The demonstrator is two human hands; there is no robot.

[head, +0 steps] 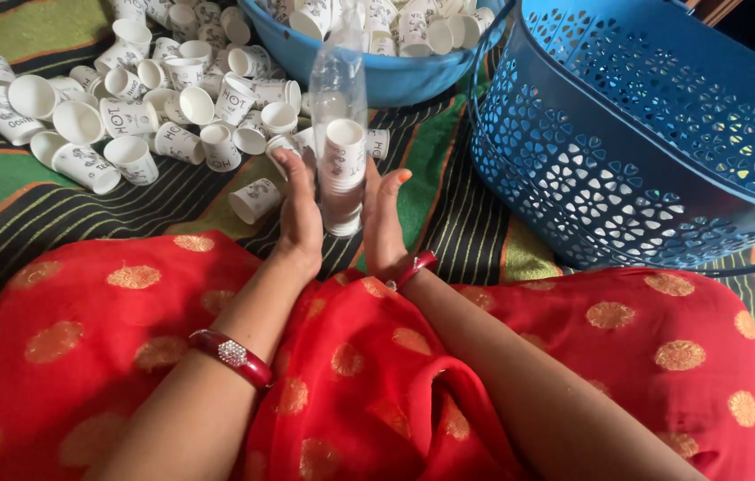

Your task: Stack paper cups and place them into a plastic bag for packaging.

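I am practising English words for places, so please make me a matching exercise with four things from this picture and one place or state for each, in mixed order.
Things:
1. stack of cups in a clear sleeve
2. loose paper cups
3. blue perforated basket
4. blue tub

Places or states:
A. scattered on the striped cloth, upper left
B. tipped on its side, at the right
C. upright between the left hand and the right hand
D. at the top, full of cups

Pairs: 1-C, 2-A, 3-B, 4-D
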